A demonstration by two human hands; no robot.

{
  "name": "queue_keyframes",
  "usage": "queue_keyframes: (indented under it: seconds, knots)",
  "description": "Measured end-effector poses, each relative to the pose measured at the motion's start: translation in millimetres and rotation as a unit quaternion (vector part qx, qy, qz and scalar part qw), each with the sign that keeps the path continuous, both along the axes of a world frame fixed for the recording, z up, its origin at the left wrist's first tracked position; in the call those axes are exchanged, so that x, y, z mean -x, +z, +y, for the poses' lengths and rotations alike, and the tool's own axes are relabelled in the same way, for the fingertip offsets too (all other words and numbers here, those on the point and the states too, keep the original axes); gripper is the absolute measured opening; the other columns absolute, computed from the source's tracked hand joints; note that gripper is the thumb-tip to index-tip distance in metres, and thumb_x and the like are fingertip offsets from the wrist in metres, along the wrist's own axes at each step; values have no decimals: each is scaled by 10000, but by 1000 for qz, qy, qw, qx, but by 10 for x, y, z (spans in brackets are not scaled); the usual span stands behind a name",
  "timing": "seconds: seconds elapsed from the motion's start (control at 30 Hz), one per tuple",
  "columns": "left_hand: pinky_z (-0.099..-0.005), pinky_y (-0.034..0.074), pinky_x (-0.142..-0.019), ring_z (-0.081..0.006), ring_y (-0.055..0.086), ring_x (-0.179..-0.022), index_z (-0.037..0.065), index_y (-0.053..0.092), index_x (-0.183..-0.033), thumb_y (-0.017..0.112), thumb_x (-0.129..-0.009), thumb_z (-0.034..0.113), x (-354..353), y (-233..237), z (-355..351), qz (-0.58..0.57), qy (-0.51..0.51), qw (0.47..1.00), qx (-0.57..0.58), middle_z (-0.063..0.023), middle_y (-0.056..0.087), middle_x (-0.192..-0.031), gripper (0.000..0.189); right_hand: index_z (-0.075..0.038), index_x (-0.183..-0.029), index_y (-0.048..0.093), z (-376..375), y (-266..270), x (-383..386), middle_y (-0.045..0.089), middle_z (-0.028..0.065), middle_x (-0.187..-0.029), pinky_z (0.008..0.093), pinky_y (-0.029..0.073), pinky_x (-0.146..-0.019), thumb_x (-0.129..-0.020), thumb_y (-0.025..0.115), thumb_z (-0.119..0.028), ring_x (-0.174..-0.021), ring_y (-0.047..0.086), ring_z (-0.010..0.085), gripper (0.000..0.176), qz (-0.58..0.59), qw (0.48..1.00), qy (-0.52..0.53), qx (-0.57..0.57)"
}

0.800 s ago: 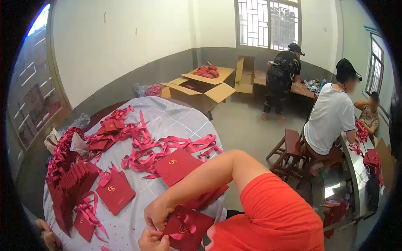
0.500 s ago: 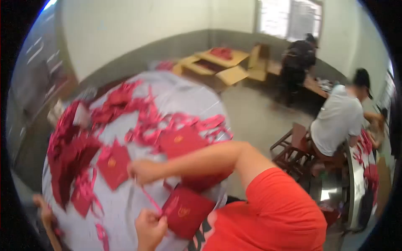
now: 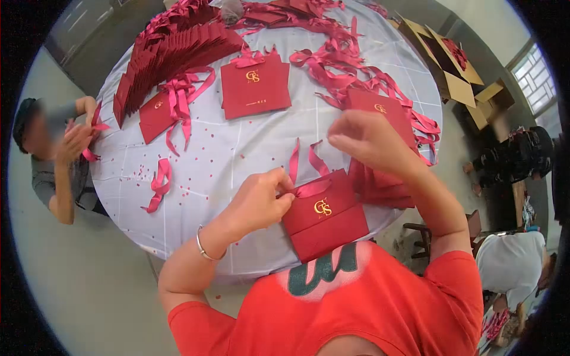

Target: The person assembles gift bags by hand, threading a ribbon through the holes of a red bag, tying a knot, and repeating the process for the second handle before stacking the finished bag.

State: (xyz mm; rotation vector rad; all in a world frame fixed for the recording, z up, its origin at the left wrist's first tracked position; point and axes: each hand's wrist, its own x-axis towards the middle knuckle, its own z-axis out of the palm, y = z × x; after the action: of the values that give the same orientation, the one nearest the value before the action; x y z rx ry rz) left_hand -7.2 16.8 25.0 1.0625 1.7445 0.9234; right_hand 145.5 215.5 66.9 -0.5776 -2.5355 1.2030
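Observation:
A dark red paper gift bag (image 3: 332, 222) with a gold logo lies before me at the table's near edge, against my shirt. My left hand (image 3: 258, 204), with a bangle at the wrist, pinches the pink ribbon (image 3: 313, 188) at the bag's upper left corner. Two loose ribbon tails (image 3: 317, 159) stick up beyond the bag. To the upper right, my right hand (image 3: 368, 139) is raised over more red bags (image 3: 380, 184); its fingers are loosely curled and apart, with nothing visible in them.
On the round, white-covered table (image 3: 237, 148) are a row of red bags (image 3: 178, 53), two overlapping bags (image 3: 255, 89), tangled ribbons (image 3: 344, 59) and scattered red dots. A co-worker (image 3: 53, 160) sits at left. Cardboard boxes (image 3: 457, 89) and other people are at right.
My view has swung down and to the right. My right hand has come from the left, across my front, to the right side. The left hand stays at the bag's ribbon.

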Motion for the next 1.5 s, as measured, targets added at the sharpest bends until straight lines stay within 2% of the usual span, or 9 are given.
queue_keyframes:
  seconds: [0.07,0.17,0.4,0.83,1.03,1.2,1.3,1.43,1.5]
  knots:
    - [-307,449,-445,-127,566,-465,-17,604,-892,648,-812,52,43,-96,-18,112,-27,991,-73,-102,645,-711,115,-17,-957,664,-45,-32,-101,632,11,-786,255,465,-638,-837,680,-126,-717,567,64,163,-33,999,-1,32]
    - [-323,457,-489,-143,578,-480,-14,609,-877,674,-794,91,52,-111,-20,176,-3,978,-112,-112,654,-736,148,-25,-917,680,-141,-48,-195,669,164,-813,396,517,-673,-803,683,-198,-754,672,294,208,-77,993,48,-81]
    - [-340,479,-566,-203,613,-574,-10,608,-878,710,-771,140,62,-51,-16,147,-35,988,-18,-123,666,-771,211,-28,-947,659,-225,-163,-212,661,169,-900,456,508,-741,-769,716,-243,-851,638,371,284,-137,973,86,-166]
    - [-400,505,-669,-297,649,-741,-4,601,-857,731,-751,148,-3,-273,1,284,-19,955,-87,-157,646,-814,227,6,-865,651,-173,-349,19,655,182,-852,432,506,-696,-758,739,-275,-792,631,379,313,-107,982,93,-123]
    - [-400,506,-674,-303,649,-748,-3,604,-863,724,-758,145,-2,-272,-7,284,-33,953,-104,-160,646,-825,217,4,-836,687,-154,-514,465,660,227,-807,456,499,-678,-787,705,-359,-759,633,411,368,-211,948,12,-238]
    - [-462,486,-724,-388,610,-834,-3,566,-885,680,-785,155,9,-230,-16,269,-50,958,-87,-196,623,-865,219,16,-905,696,-46,-666,473,678,164,-753,366,511,-634,-793,710,-216,-667,652,244,259,-24,998,-1,-54]
    - [-460,487,-732,-388,609,-845,0,567,-885,677,-788,155,5,-231,-23,271,-55,957,-91,-196,622,-876,214,23,-952,691,-7,-651,481,683,131,-757,325,507,-625,-800,698,-151,-678,631,166,231,-59,997,0,-42]
    - [-458,488,-742,-388,609,-856,0,571,-890,675,-790,153,13,-245,-19,266,-54,958,-88,-195,624,-888,211,16,-975,685,-49,-620,489,693,196,-863,389,534,-698,-806,692,-180,-764,693,306,259,-55,997,2,-46]
    - [-458,488,-744,-388,609,-858,1,572,-894,674,-790,153,22,-248,-21,265,-53,959,-86,-195,626,-889,210,16,-1026,666,-72,-609,477,676,126,-861,319,507,-615,-813,691,-111,-668,625,163,249,-20,999,-26,6]
